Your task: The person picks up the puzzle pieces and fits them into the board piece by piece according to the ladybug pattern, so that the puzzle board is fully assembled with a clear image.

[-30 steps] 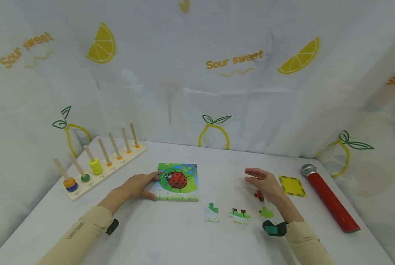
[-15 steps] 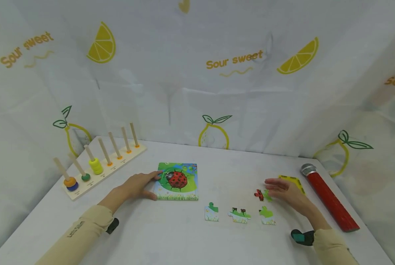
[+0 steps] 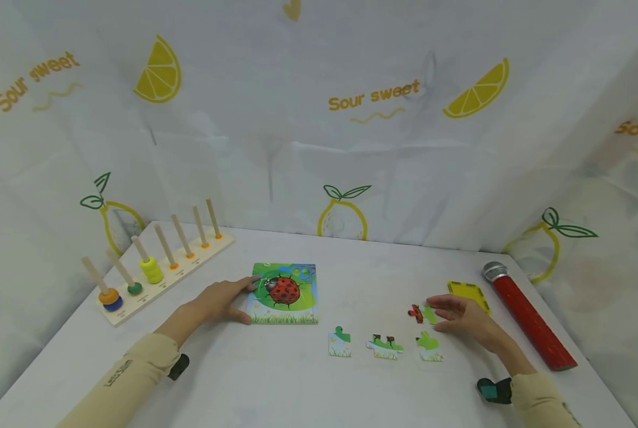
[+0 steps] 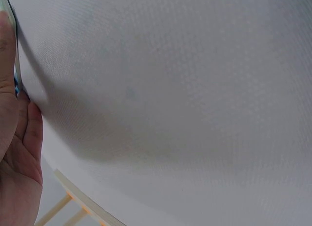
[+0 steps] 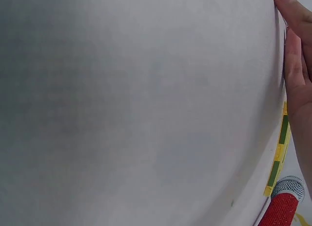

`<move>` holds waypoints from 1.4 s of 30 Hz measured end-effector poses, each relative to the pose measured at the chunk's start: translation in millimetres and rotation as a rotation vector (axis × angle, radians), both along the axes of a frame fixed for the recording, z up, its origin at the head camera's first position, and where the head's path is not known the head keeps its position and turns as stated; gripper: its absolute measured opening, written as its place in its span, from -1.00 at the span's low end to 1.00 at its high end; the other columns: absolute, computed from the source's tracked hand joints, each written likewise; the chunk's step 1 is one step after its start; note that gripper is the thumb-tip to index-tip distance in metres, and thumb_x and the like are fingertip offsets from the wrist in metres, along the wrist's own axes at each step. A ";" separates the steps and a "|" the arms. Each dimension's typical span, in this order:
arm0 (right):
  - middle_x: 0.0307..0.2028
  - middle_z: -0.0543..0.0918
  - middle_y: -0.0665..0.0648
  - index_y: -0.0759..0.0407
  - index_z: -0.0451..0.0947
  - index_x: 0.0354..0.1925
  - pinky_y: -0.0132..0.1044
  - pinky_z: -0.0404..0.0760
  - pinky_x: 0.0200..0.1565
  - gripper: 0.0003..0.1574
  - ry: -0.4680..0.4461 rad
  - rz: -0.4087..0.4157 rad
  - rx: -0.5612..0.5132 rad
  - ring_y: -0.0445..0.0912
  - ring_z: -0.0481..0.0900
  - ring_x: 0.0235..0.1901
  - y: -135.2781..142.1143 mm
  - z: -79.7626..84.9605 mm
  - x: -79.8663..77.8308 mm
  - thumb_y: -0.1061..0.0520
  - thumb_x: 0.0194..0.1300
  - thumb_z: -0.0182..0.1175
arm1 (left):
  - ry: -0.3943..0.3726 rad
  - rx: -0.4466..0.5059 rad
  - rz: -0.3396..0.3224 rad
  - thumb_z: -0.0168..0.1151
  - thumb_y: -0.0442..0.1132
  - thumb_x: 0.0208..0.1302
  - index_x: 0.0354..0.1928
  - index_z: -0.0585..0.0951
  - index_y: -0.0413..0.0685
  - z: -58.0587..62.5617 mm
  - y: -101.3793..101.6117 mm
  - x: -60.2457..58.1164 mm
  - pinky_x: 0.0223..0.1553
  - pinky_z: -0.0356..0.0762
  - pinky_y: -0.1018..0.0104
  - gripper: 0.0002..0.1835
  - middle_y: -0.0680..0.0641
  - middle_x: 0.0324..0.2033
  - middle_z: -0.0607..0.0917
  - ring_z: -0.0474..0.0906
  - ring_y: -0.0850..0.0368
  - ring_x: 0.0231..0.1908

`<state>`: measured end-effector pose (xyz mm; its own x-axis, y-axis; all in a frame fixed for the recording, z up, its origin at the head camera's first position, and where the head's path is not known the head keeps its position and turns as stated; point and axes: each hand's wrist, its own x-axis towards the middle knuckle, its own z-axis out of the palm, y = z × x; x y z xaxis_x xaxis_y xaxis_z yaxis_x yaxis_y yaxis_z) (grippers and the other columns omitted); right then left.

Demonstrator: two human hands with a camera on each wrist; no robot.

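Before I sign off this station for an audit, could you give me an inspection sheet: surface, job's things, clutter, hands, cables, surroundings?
Surface: white table.
Job's things: ladybug puzzle board; three loose pieces in a row; red-and-green section, piece count unclear.
Clutter: peg rack with rings, left; yellow square and red microphone, right.
Hands: left hand touches the board; right hand beside red-and-green section, contact unclear.
Cables: nothing seen.
Surroundings: white backdrop, lemon prints.

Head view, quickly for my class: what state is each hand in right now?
Left hand: open, touching the left edge of the square, multicoloured ladybug puzzle board.
Right hand: open beside the small, light-green puzzle piece; contact cannot be told.
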<state>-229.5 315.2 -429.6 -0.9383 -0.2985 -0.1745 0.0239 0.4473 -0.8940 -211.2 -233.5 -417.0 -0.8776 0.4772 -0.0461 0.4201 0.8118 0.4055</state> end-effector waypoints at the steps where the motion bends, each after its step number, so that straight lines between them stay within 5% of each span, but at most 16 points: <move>1: 0.21 0.42 0.42 0.41 0.39 0.21 -0.43 0.56 0.00 -0.22 0.009 -0.001 0.009 -0.35 0.55 -0.01 -0.4 0.0 0.3 0.22 0.04 0.44 | 0.004 0.000 -0.001 0.45 0.07 -0.05 0.38 0.26 -0.17 0.0 0.0 0.1 0.16 0.37 -0.14 -0.02 -0.12 0.15 0.57 0.46 -0.26 0.13; 11: 0.11 0.52 0.38 0.37 0.48 0.13 -0.45 0.59 -0.06 -0.32 0.089 0.011 0.120 0.07 0.58 0.00 -12.3 8.7 2.1 0.17 0.07 0.44 | 0.025 -0.029 -0.039 0.43 0.10 -0.04 0.38 0.26 -0.20 -0.9 -0.6 -2.3 0.16 0.39 -0.11 -0.02 -0.10 0.15 0.58 0.47 -0.22 0.14; 34: 0.18 0.44 0.41 0.35 0.53 0.12 -0.36 0.59 -0.02 -0.31 0.102 0.009 0.166 0.26 0.44 0.17 -14.2 7.1 1.0 0.13 0.04 0.46 | 0.044 0.012 -0.087 0.44 0.06 -0.08 0.36 0.28 -0.27 0.1 -3.9 -1.4 0.19 0.36 -0.08 -0.02 -0.11 0.11 0.61 0.47 -0.21 0.14; 42: 0.09 0.49 0.40 0.36 0.59 0.03 -0.35 0.62 -0.07 -0.37 0.138 -0.002 0.271 0.15 0.58 -0.02 -16.4 9.5 1.7 0.11 0.01 0.48 | 0.050 0.018 -0.091 0.44 0.08 -0.10 0.36 0.29 -0.26 -0.5 -2.4 -2.5 0.17 0.38 -0.07 -0.01 -0.11 0.10 0.61 0.48 -0.21 0.12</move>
